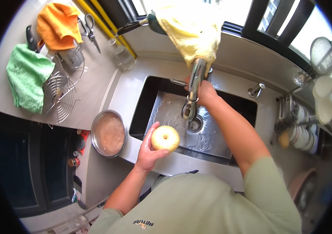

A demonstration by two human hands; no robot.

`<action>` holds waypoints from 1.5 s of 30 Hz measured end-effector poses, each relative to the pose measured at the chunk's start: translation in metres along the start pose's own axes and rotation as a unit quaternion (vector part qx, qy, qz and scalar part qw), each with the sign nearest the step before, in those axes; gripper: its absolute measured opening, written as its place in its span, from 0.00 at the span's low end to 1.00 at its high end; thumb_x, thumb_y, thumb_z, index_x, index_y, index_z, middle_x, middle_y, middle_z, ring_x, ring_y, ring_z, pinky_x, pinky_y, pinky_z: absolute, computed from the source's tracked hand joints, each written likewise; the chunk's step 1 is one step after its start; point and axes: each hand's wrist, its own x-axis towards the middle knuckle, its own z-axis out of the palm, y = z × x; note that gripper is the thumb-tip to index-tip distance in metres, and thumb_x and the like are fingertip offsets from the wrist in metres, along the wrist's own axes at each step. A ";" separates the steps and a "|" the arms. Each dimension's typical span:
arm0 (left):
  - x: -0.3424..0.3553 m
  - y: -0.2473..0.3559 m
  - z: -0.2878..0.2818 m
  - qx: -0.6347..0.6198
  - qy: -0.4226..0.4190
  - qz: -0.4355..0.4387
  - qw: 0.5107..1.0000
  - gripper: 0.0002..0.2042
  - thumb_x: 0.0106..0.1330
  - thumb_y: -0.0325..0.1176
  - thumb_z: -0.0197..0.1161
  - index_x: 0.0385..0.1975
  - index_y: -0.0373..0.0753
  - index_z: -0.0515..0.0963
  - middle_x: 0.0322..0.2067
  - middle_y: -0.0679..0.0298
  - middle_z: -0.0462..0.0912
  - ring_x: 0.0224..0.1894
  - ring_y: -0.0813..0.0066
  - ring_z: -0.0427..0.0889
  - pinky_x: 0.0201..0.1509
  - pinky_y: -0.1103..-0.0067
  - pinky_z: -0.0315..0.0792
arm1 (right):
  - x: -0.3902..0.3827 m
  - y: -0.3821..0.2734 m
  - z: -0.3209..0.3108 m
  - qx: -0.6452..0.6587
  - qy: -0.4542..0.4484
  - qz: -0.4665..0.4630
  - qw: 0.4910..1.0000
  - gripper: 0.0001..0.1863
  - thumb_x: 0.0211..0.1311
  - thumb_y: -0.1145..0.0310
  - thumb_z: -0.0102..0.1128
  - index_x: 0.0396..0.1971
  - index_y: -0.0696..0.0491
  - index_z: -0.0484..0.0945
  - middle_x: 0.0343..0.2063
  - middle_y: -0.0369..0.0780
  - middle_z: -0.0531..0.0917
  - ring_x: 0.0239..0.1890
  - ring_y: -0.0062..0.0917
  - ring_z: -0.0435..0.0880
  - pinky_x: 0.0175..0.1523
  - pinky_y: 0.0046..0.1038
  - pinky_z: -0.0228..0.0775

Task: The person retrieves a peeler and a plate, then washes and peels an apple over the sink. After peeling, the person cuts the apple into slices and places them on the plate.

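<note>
A round, pale yellow pear [165, 139] with a small brown spot at its centre rests in my left hand [149, 151], fingers and thumb curled around its side. It is held above the sink's front left edge. My right hand [206, 94] reaches over the sink to the faucet [195, 84], right by its metal lever [178, 82]. The spout hides most of those fingers, so their grip cannot be made out. Below is a wet stainless steel sink [166, 107] with a round drain [195, 124].
A metal bowl [109, 133] of cloudy pinkish contents stands left of the sink. A yellow cloth [189, 29] hangs over the faucet. Green [29, 78] and orange [58, 25] cloths, scissors [91, 31] and a wire rack [59, 95] occupy the left counter. A dish rack [300, 128] stands right.
</note>
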 end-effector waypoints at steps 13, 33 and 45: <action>0.007 -0.024 0.066 0.014 -0.097 -0.103 0.990 0.50 0.56 0.26 0.79 0.77 0.39 0.54 0.62 0.58 0.74 0.61 0.60 0.81 0.52 0.59 0.88 | -0.290 -0.016 -0.062 0.219 0.132 0.020 0.967 0.08 0.72 0.75 0.62 0.46 0.60 0.83 0.27 0.37 0.81 0.28 0.23 0.78 0.34 0.26 0.71; -0.012 -0.026 0.087 0.031 -0.110 -0.081 0.990 0.50 0.60 0.24 0.77 0.79 0.36 0.48 0.62 0.55 0.74 0.60 0.63 0.81 0.57 0.63 0.86 | -0.317 -0.046 -0.059 0.093 0.243 -0.112 0.959 0.11 0.60 0.78 0.72 0.43 0.60 0.84 0.28 0.43 0.80 0.30 0.38 0.81 0.35 0.35 0.75; -0.020 -0.025 0.075 0.005 -0.074 -0.081 0.994 0.53 0.61 0.25 0.75 0.81 0.37 0.41 0.64 0.56 0.72 0.60 0.62 0.81 0.52 0.63 0.86 | -0.306 -0.046 -0.052 0.148 0.180 -0.051 0.971 0.11 0.67 0.72 0.69 0.41 0.55 0.75 0.27 0.44 0.84 0.27 0.41 0.85 0.31 0.38 0.76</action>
